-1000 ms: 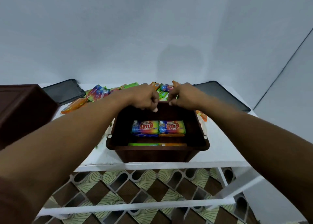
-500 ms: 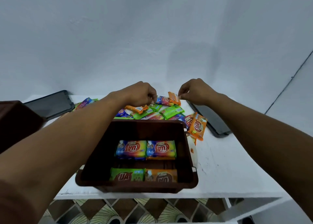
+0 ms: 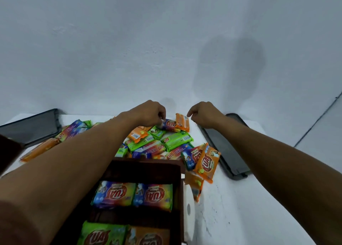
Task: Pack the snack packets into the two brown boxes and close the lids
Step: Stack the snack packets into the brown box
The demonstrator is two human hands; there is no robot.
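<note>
Now both hands have left the far rim of the brown box (image 3: 142,170) and reached past it into the loose pile of snack packets (image 3: 166,143), so a new pick seems to be starting and nothing is being placed. The box sits open at the near edge of the white table (image 3: 231,207). It holds four packets lying flat: two blue-to-yellow ones (image 3: 133,194) side by side in the far row, and a green packet (image 3: 100,235) and an orange one in the near row, so it looks only partly filled. At the far end of the pile, the left hand (image 3: 148,113) curls its fingers onto the end of a blue-and-red packet (image 3: 169,123). The right hand (image 3: 203,115) pinches the top corner of an orange packet (image 3: 182,121) that is tilted up on its edge. Many green, orange and blue packets remain unpacked between the hands and the box. A dark lid (image 3: 31,128) lies at far left, another lid (image 3: 227,148) lies to the right of the pile, and a second brown box (image 3: 7,152) shows at the left edge.
</note>
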